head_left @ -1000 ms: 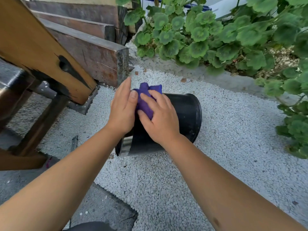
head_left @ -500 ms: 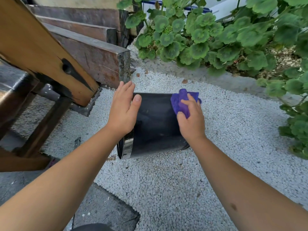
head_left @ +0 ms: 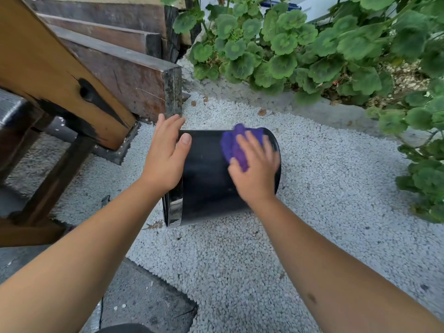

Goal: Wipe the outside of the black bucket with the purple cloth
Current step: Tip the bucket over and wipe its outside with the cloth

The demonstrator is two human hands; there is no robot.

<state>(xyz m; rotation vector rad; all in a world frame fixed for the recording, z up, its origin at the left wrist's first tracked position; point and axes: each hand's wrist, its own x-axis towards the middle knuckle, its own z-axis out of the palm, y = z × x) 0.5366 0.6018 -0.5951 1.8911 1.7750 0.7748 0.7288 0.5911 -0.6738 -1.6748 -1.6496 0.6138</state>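
Note:
The black bucket lies on its side on white gravel, its rim toward the left and its base toward the right. My left hand rests flat on the bucket's wall near the rim, fingers straight. My right hand presses the bunched purple cloth onto the bucket's upper side near the base. This hand is blurred; its fingers spread over the cloth, which sticks out above and to the left of them.
A slanted wooden beam and dark wooden steps stand close at the left. Green leafy plants line the back and right side. White gravel surrounds the bucket; a grey paving slab lies near me.
My right hand swept the cloth along the bucket from beside the left hand toward its base, then drew back slightly. The left hand stayed near the rim.

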